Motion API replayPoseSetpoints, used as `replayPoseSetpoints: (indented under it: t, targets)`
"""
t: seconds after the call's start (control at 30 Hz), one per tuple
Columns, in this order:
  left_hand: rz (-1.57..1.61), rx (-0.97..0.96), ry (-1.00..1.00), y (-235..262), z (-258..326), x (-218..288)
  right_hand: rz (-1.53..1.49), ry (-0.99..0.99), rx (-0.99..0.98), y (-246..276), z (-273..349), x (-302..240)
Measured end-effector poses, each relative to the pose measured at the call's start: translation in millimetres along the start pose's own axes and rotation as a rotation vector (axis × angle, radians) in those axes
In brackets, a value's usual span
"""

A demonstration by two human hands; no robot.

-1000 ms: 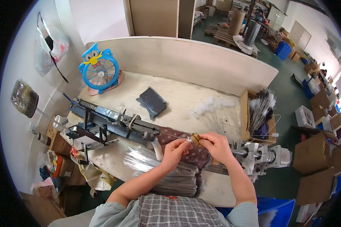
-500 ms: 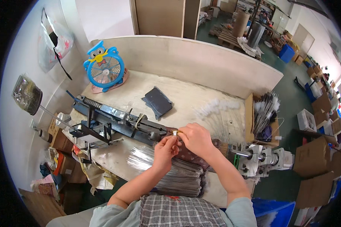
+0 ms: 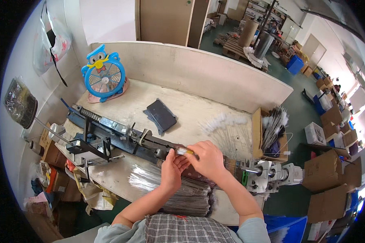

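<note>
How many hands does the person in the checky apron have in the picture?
2. The left hand is by the right end of the dark metal machine; the right hand, beside it, pinches a brass-coloured piece. Some fingers are hidden.

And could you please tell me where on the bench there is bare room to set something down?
Bare tabletop shows between the fan and dark pad, and between that pad and the white brushes. It is crowded around the left hand, right hand, long machine and wire bundle.
</note>
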State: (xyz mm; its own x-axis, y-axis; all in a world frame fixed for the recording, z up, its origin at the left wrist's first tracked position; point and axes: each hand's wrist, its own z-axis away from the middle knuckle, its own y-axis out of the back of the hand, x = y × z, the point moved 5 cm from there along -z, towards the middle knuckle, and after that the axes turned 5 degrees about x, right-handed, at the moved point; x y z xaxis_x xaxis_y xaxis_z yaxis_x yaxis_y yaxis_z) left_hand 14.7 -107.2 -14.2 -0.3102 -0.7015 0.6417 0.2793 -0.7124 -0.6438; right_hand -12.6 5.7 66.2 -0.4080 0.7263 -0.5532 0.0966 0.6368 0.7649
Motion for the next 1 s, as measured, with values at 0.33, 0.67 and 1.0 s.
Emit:
replayPoseSetpoints:
  t: [0.33, 0.67, 1.0]
  targets:
    - [0.053, 0.04, -0.087, -8.7, 5.7, 1.1, 0.212, 0.194, 0.338, 1.6, 9.7, -12.6]
    - [0.095, 0.08, -0.12, -7.2, 5.8, 4.4, 0.159, 0.334, 0.312, 8.5, 14.2, -8.9]
    - [0.13, 0.065, -0.117, -2.0, 2.8, -1.0, 0.132, 0.325, 0.255, 5.0, 12.3, -13.4]
